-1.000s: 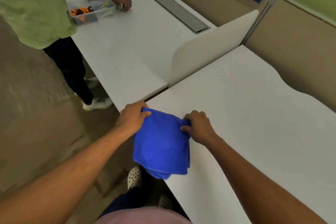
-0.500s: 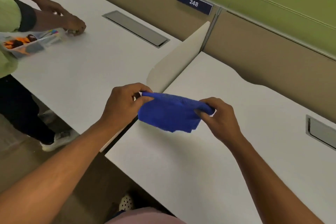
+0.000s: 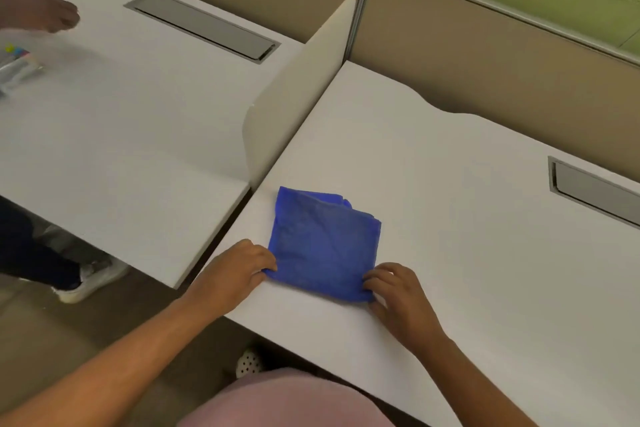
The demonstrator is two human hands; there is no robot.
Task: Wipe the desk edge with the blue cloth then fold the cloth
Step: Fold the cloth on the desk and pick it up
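The left hand (image 3: 232, 270) pinches the near-left corner of the blue cloth (image 3: 323, 244), folded flat on the desk (image 3: 450, 218). The right hand (image 3: 398, 291) pinches the near-right corner. Uneven release could spring the far layers open.

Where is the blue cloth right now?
The cloth lies folded flat on the right-hand desk near its front edge, just right of the divider, with the left hand and right hand at its near corners.
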